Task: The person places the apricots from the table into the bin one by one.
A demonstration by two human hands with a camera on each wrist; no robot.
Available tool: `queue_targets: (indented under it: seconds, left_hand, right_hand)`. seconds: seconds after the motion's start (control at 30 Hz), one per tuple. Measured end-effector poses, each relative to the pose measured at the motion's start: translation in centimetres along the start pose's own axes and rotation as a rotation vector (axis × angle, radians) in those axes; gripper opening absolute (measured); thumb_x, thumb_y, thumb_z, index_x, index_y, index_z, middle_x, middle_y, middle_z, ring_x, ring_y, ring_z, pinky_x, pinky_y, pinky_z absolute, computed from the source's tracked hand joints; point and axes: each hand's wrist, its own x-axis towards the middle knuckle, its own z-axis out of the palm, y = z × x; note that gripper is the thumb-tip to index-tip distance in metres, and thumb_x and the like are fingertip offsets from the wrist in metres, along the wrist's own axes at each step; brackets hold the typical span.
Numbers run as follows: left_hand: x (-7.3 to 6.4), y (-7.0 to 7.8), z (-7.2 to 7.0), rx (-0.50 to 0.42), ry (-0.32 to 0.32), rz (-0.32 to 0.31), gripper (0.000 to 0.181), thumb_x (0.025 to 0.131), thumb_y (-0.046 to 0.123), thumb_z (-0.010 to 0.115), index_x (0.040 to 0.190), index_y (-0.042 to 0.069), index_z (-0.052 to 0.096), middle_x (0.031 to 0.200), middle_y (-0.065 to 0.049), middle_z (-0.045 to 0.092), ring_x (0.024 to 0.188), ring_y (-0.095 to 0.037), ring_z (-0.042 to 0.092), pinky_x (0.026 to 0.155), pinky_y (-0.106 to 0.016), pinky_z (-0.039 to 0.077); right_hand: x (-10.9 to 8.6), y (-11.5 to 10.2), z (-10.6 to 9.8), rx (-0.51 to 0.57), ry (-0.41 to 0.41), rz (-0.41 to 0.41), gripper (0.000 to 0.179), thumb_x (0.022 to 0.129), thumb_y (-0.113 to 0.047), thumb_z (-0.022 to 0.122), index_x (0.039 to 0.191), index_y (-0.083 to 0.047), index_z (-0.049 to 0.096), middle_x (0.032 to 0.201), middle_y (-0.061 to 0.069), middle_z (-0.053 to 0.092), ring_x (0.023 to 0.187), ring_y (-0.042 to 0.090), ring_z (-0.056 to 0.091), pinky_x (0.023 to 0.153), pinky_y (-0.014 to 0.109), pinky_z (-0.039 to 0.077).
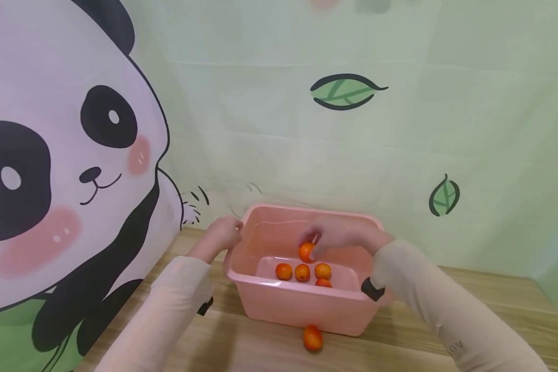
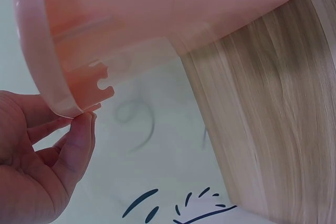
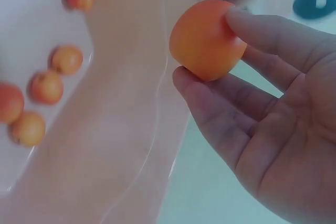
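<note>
A pink plastic tub [image 1: 297, 305] stands on the wooden table. My left hand [image 1: 225, 232] grips its left rim; the left wrist view shows the thumb and fingers [image 2: 79, 145] pinching the rim's edge. My right hand [image 1: 337, 235] is over the tub's inside and holds a round orange-red fruit [image 3: 207, 40] between thumb and fingertips. Below it, several similar fruits [image 1: 283, 272] lie on the tub's floor, one partly hidden by the front wall. Another orange-red fruit [image 1: 312, 338] lies on the table just in front of the tub.
Behind the tub hangs a pale green cloth backdrop [image 1: 269, 129] with printed leaves. A large printed panda [image 1: 74, 155] fills the left side. The wooden tabletop [image 1: 488, 294] extends to the right of the tub.
</note>
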Motion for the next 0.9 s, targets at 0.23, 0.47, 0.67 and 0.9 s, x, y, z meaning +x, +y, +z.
queue_targets:
  seconds: [0.23,0.47,0.67,0.9]
  left_hand:
    - [0.0,0.0,0.1,-0.030,-0.011,-0.015,0.032,0.083,0.003,0.049,0.114,0.002,0.057,0.110,-0.014,0.059,0.089,-0.022,0.054,0.077,-0.035,0.049]
    - [-0.3,0.3,0.0,-0.016,-0.002,-0.001,0.031,0.082,0.004,0.049,0.112,0.001,0.058,0.107,-0.014,0.060,0.085,-0.022,0.054,0.074,-0.033,0.048]
    - [-0.4,0.5,-0.1,-0.024,-0.003,-0.002,0.032,0.083,0.004,0.048,0.113,0.001,0.057,0.108,-0.013,0.059,0.085,-0.021,0.053,0.073,-0.032,0.048]
    - [-0.4,0.4,-0.1,-0.007,0.009,0.016,0.030,0.082,0.003,0.049,0.110,0.001,0.059,0.101,-0.012,0.061,0.079,-0.020,0.052,0.067,-0.028,0.046]
  right_hand:
    - [1.7,3.5,-1.6,0.082,0.076,0.101,0.034,0.077,-0.015,0.064,0.110,-0.021,0.058,0.109,0.000,0.056,0.102,0.021,0.047,0.089,0.040,0.043]
    - [2.8,6.8,-1.9,0.181,0.176,0.231,0.041,0.077,-0.017,0.065,0.117,-0.015,0.056,0.111,0.004,0.055,0.099,0.024,0.049,0.084,0.041,0.044]
    - [3.6,8.8,-1.9,0.174,0.236,0.270,0.036,0.077,-0.012,0.065,0.113,-0.011,0.059,0.108,0.007,0.058,0.090,0.023,0.054,0.087,0.038,0.046]
    - [3.8,10.2,-1.5,0.140,0.272,0.288,0.031,0.079,-0.008,0.062,0.110,-0.007,0.060,0.104,0.009,0.058,0.086,0.023,0.054,0.083,0.035,0.047]
